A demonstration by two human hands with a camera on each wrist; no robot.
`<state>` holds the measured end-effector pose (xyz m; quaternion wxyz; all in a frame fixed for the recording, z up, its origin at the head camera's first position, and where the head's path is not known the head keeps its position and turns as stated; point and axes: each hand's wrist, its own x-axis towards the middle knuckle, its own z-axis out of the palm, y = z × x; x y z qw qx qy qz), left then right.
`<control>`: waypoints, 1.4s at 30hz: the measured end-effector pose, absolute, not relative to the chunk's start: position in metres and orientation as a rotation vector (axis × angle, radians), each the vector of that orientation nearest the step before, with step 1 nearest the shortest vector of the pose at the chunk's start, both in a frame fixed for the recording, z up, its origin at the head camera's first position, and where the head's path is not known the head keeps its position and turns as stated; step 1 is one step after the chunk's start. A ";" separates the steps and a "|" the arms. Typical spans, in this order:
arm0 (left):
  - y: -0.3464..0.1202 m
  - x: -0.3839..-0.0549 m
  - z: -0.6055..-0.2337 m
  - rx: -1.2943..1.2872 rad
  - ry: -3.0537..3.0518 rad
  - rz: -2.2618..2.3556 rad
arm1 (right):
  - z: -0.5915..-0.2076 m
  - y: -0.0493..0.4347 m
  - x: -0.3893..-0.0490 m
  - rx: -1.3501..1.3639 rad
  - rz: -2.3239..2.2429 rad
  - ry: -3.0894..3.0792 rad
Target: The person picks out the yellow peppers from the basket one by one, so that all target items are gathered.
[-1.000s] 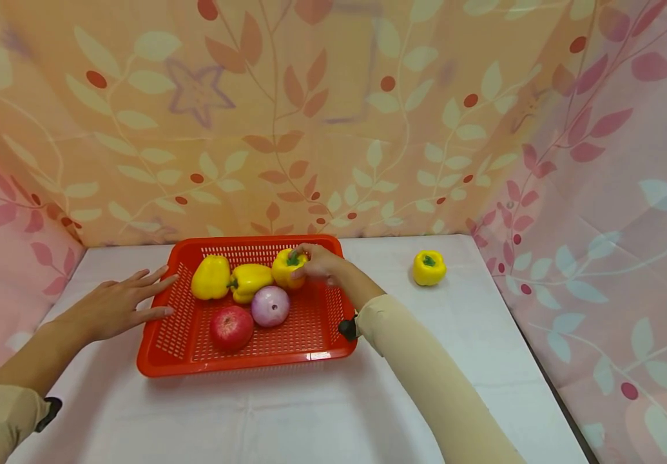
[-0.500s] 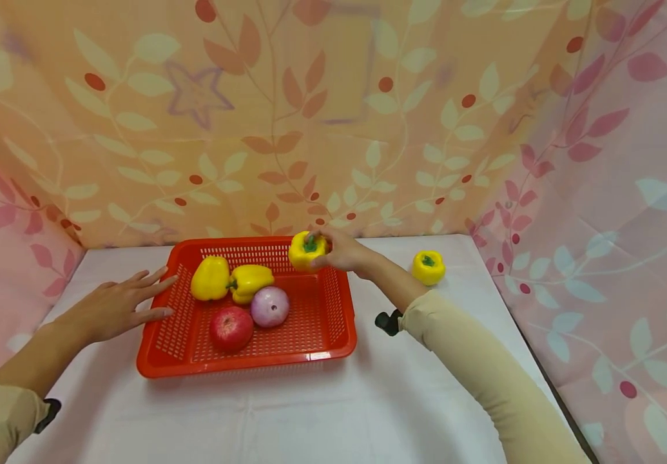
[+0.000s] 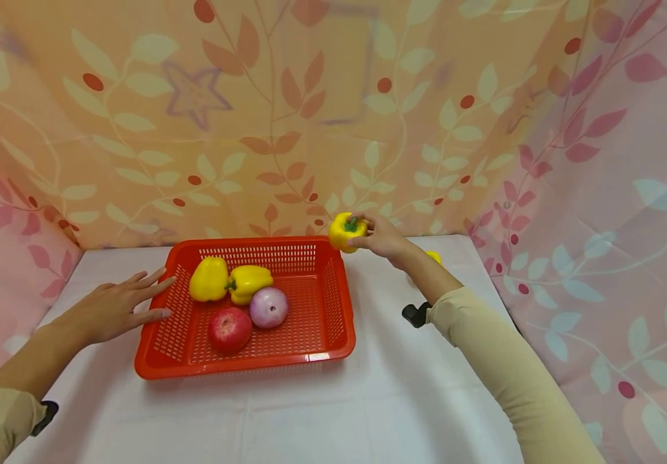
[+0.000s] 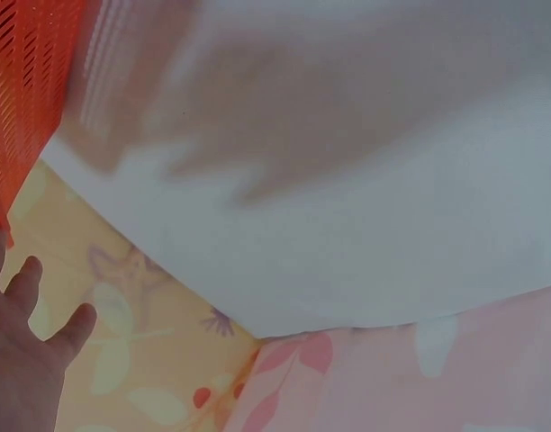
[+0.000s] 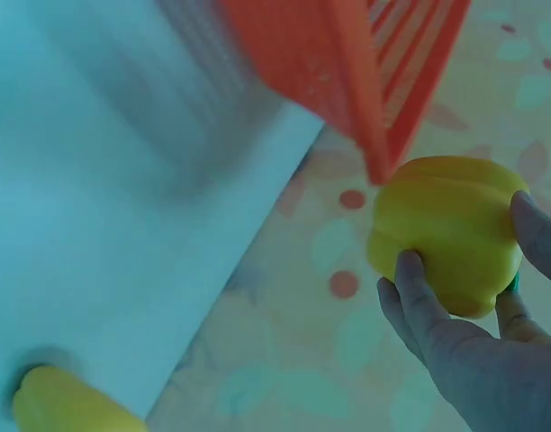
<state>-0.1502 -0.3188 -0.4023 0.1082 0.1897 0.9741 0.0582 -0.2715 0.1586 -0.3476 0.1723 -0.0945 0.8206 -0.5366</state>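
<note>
My right hand [image 3: 384,237] grips a yellow bell pepper [image 3: 345,233] by its green-stemmed top, just beyond the back right corner of the red basket [image 3: 246,372]. The right wrist view shows fingers and thumb round this pepper [image 5: 447,225]. With fingers spread, my left hand [image 3: 114,308] touches the basket's left rim. Inside the basket lie two yellow peppers, one standing [image 3: 209,280] and one on its side [image 3: 250,283]. A purple onion [image 3: 269,308] and a red pomegranate-like fruit [image 3: 230,330] sit in front of them.
Another yellow pepper [image 3: 434,256] stands on the white tablecloth at the right, mostly hidden behind my right forearm. A floral curtain [image 3: 287,129] closes off the back and both sides of the table [image 3: 287,419].
My right hand has lifted the yellow bell pepper out of the basket and carried it right and up, past the rim. The left hand has stayed in place.
</note>
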 end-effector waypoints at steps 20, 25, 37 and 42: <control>-0.320 -0.151 -0.404 0.628 2.865 0.131 | -0.417 0.228 -0.280 0.056 -1.585 2.420; -0.320 -0.151 -0.404 0.599 2.865 0.150 | -0.432 0.236 -0.276 0.073 -1.579 2.420; -0.318 -0.151 -0.403 0.569 2.866 0.155 | -0.457 0.243 -0.266 0.111 -1.471 2.473; -0.318 -0.150 -0.403 0.556 2.870 0.148 | -0.459 0.243 -0.267 0.104 -1.448 2.475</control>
